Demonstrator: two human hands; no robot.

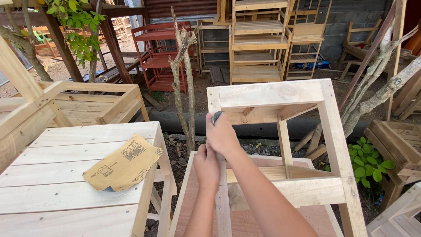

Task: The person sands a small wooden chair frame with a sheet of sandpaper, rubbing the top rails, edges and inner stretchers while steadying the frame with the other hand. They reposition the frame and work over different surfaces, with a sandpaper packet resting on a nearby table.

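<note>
The stool frame is pale bare wood, the sandpaper sheet is tan with black print, the shelf is red.

Two bare forearms rise from the bottom edge here, no sleeves, cuffs or gloves anywhere along them. The left hand shows no ring, watch or band at the wrist, and the right hand is just as plain. Both arms are slim, fingers unadorned.
</note>
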